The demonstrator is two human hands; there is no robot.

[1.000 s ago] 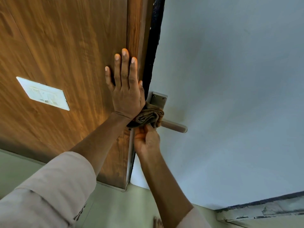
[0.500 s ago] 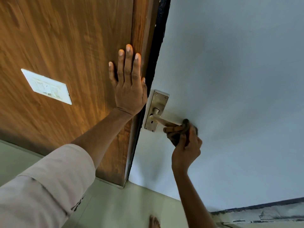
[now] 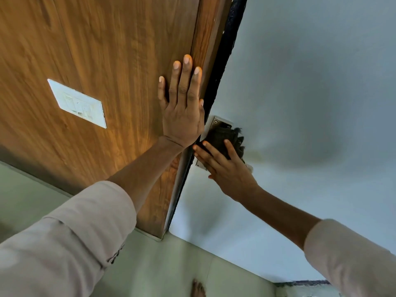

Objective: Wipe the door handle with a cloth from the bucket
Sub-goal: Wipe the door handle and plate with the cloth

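Head view: pale grey door (image 3: 310,103) fills the right, wood-grain panel (image 3: 96,61) with a white switch plate (image 3: 78,103) the left. Left hand (image 3: 182,116) lies flat on the wood, fingers spread, holding nothing. Right hand (image 3: 227,168) presses a dark cloth (image 3: 222,137) against the metal handle plate (image 3: 216,123), fingers extended over it; the lever itself is mostly hidden.

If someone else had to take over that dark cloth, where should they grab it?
Probably the frayed edge of the cloth sticking out at its upper right, coming from the right along the pale door. The rest is pinned flat against the handle plate under the right hand.
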